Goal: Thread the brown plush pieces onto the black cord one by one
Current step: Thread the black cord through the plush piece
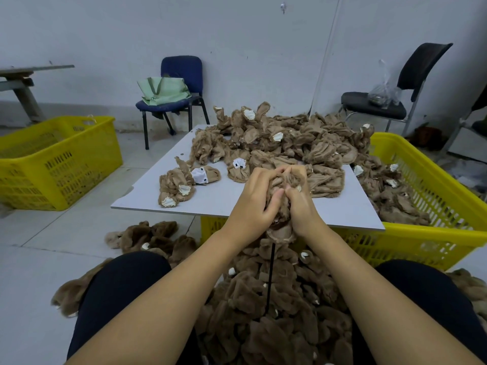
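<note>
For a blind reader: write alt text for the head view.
Both hands, left hand and right hand, grip one brown plush piece above a black cord. More pieces cover the white board and floor, beside yellow crates.

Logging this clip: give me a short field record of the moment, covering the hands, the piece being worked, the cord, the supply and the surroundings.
left hand: grips the held plush piece
right hand: grips the same piece
held plush piece: brown, bunched between both hands
black cord: hangs below the hands into the plush on the floor
supply: plush pile on the white board
baskets: yellow basket under the board; second yellow basket at left
</note>
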